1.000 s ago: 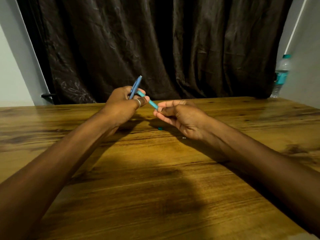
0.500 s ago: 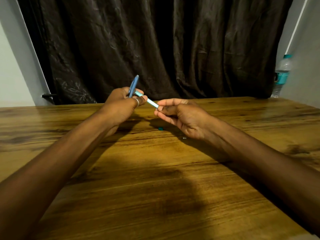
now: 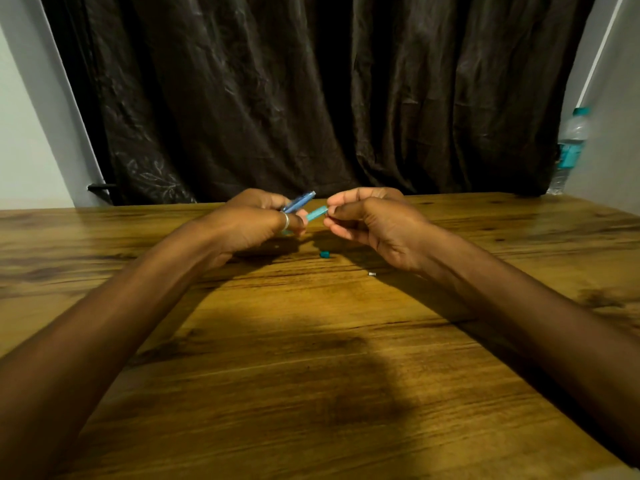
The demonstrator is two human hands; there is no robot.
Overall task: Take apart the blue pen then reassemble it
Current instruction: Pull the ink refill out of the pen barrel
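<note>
Right now my left hand point(image 3: 252, 223) has its fingers point(image 3: 294, 221) curled tight around the blue pen barrel point(image 3: 300, 201), whose free end sticks up and out toward the far edge of the bench point(image 3: 311, 358). A silver ring point(image 3: 286, 221) sits on one of those fingers. My right hand point(image 3: 377, 225) pinches the teal refill point(image 3: 317, 213) between thumb and fingertips, the remaining fingers loosely folded below. The refill bridges the small gap between the two hands, and I cannot tell how far its near end sits inside the barrel. Both hands hover just above the bench, close to the middle of its far edge.

On the wood under the right hand lies a small teal pen piece point(image 3: 324, 254), and a little nearer to me and further right lies a tiny silvery part point(image 3: 372, 273); the two are apart from each other and from my hands. The bench is glossy brown wood with dark grain streaks, and the shadows of my forearms fall across it. Behind its far edge hangs a dark brown curtain point(image 3: 311, 91) between pale walls point(image 3: 24, 150). A clear water bottle point(image 3: 569, 147) with a teal cap and label stands at the far right corner.
</note>
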